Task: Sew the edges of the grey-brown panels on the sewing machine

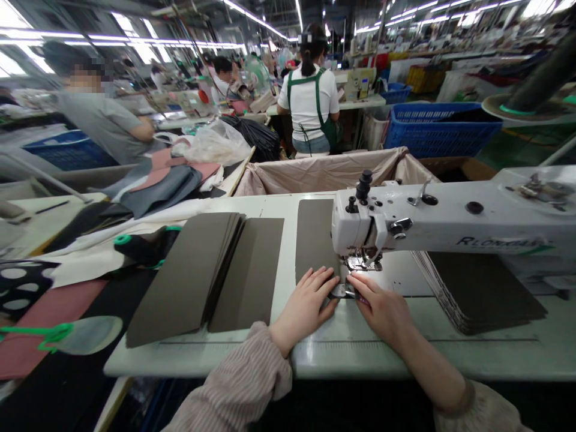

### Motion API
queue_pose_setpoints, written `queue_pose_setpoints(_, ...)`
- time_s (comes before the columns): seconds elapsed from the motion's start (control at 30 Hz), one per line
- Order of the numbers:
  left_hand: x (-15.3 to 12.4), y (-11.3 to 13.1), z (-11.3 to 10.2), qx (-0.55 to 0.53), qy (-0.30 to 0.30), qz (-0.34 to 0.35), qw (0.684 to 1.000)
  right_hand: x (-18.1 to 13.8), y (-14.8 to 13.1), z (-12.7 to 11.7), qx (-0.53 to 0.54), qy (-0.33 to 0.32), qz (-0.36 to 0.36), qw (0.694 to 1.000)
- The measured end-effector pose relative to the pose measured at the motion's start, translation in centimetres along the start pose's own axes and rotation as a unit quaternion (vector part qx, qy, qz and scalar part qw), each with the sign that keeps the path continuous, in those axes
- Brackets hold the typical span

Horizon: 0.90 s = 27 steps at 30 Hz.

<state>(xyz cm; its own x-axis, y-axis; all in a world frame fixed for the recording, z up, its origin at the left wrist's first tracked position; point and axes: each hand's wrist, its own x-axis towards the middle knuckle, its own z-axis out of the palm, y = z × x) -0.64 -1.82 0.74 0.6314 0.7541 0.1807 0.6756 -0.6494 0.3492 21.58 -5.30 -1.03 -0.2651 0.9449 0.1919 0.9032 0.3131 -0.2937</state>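
Sewing station in a large workroom, seen from the operator's head. A pale green, smooth worktop, with ruler markings along its near edge, carries a white sewing machine with a metal presser foot at the right. The dark grey-brown, flat rectangular panel lies just left of the foot, partly behind the machine head. The left hand rests palm down on its near end, fingers slightly spread and clasping nothing visible. The right hand curls beside a small shiny metal piece between the hands; whether it grips this cannot be told. At left lie a fanned stack of similar grey-brown panels and, overlapping it, a lighter-banded panel pile; a third stack lies right, below the machine arm. Farther left are a black thread cone and pink and slate cloth pieces. Beyond stand a beige cloth-lined bin, a blue plastic basket, a co-worker in a green apron and long ceiling lights.
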Motion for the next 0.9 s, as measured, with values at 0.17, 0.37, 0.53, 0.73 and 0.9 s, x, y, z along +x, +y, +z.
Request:
queue_pose_setpoints(0.17, 1.0, -0.6, 0.0, 0.019, -0.014, -0.006, 1.0, -0.1, 0.2, 0.2, 0.011, 0.009, 0.003, 1.0)
queue_pose_setpoints(0.37, 1.9, -1.3, 0.1, 0.025, -0.021, -0.006, 0.999, 0.0, 0.3, 0.1, 0.024, 0.011, 0.0, 1.0)
queue_pose_setpoints(0.53, 2.1, -1.8, 0.1, 0.017, -0.028, -0.003, 0.999, 0.0, 0.4, 0.3, 0.022, 0.013, 0.003, 1.0)
queue_pose_setpoints(0.73, 2.3, -2.0, 0.2, 0.014, -0.026, -0.004, 1.0, 0.0, 0.5, 0.4, 0.023, 0.011, 0.003, 1.0)
queue_pose_setpoints(0.9, 2.6, -2.1, 0.2, 0.013, -0.027, -0.005, 1.0, 0.0, 0.5, 0.3, 0.024, 0.002, 0.01, 1.0)
